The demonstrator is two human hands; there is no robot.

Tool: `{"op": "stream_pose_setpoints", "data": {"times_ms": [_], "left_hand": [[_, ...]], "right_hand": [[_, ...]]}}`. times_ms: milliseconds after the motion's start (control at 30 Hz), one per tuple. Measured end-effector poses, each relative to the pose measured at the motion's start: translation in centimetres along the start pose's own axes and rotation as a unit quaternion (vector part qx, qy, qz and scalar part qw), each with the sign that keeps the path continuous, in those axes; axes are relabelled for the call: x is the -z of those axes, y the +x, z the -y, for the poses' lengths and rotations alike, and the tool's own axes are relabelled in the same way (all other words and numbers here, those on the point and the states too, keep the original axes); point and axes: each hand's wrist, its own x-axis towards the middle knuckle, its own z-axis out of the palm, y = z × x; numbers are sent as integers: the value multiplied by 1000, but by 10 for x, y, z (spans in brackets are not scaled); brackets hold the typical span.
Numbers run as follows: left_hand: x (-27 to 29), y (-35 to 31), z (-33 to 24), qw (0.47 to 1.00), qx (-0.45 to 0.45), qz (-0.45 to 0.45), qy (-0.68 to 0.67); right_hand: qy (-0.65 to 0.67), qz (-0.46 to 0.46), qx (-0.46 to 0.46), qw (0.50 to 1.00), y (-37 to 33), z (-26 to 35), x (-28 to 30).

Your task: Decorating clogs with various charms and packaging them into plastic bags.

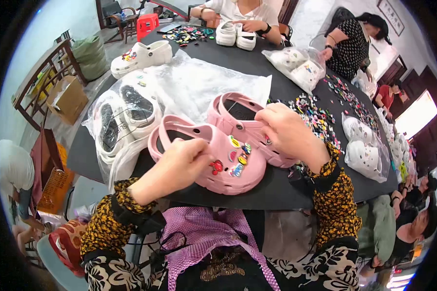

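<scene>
Two pink clogs rest side by side on the black table in front of me, toes angled toward my lower right. The nearer pink clog (245, 175) carries several colourful shoe charms (239, 157) and a red charm (216, 167) on its upper. My left hand (177, 165) is closed, fingers curled at the edge of its foot opening. On the farther pink clog (228, 128), my right hand (287, 132) closes over the upper by the opening, covering part of it. Both heel straps show; whether either hand pinches a small charm is hidden.
Bagged white clogs (126, 119) lie to the left, below a charm-trimmed white clog (143, 57). Loose charms (310, 114) spread over the right side near more bagged clogs (364, 153). Across the table (218, 63), a person's hands (250, 26) hold white clogs (235, 36). Other people sit at right.
</scene>
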Motion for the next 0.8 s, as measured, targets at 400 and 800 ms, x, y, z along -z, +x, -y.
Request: {"op": "stream_pose_setpoints", "data": {"times_ms": [400,800], "left_hand": [[-57,18,-12,955,-259,140,-43],[-7,30,-22,981,-118,124,-90]], "right_hand": [[64,104,22,992,-21,39,36],[58,210,48,975,-35,37,30]]}}
